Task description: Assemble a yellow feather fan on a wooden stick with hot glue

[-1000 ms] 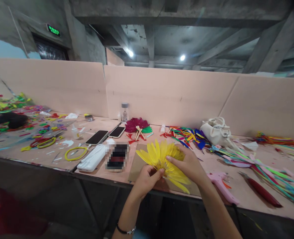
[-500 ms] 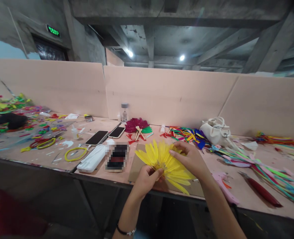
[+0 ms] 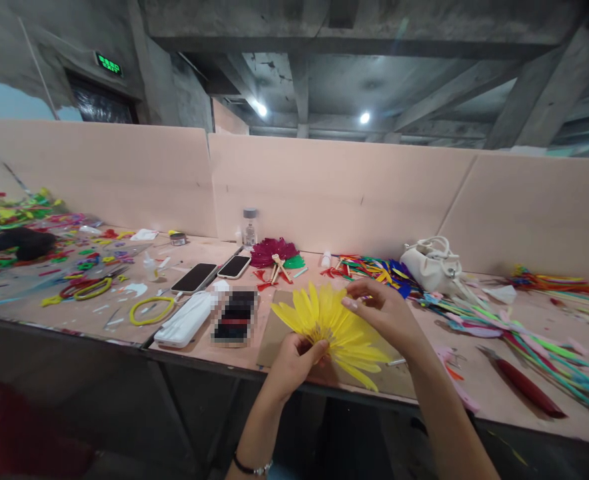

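A spread of yellow, feather-like petals [image 3: 319, 317] fans out above the front of the table. My left hand [image 3: 297, 363] pinches it at the gathered base, thumb on top and fingers underneath. At its upper right edge, my right hand [image 3: 382, 313] has thumb and bent fingers on the outer petals, in a loose pinch. Part of the petals on that side is hidden by this hand. Beneath the fan lies a flat brown board [image 3: 274, 333].
Behind the fan lies a dark red petal fan [image 3: 274, 252] with wooden clips [image 3: 278, 268]. Phones [image 3: 194, 278] and a white power bank [image 3: 184, 320] lie left. To the right are a pink-handled tool [image 3: 467, 398], red-handled cutters [image 3: 529, 387], coloured strips [image 3: 524, 333] and a white bag [image 3: 432, 263].
My right hand has shifted slightly right and up along the petals' edge, uncovering a little more yellow. My left hand keeps its pinch at the base.
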A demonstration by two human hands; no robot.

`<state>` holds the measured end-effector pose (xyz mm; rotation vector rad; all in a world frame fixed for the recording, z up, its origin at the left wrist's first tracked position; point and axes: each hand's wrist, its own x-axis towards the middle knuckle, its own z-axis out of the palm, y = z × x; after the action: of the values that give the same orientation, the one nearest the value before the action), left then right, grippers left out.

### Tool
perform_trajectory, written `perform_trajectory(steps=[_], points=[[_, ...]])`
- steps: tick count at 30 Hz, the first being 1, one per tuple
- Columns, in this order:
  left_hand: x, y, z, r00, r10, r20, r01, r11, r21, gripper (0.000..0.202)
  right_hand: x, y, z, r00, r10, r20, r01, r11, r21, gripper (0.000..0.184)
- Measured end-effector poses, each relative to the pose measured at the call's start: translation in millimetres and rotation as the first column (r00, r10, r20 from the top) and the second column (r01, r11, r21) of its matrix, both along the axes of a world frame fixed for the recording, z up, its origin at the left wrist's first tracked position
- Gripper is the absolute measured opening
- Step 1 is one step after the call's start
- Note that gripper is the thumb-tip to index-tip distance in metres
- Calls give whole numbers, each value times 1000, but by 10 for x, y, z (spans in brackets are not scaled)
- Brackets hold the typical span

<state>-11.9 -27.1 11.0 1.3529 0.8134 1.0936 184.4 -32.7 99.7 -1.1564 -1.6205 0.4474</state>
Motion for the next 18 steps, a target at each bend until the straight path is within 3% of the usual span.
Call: perform_trajectory(steps=[6, 18], points=[[11, 24, -54, 999, 17, -51, -17, 1000, -3, 52, -13, 35, -50, 980, -30, 195, 19, 998, 58, 23], [6, 30, -72, 999, -13, -38, 12, 1000, -20, 51, 34, 69, -17, 998, 6, 64, -10, 998, 61, 24]])
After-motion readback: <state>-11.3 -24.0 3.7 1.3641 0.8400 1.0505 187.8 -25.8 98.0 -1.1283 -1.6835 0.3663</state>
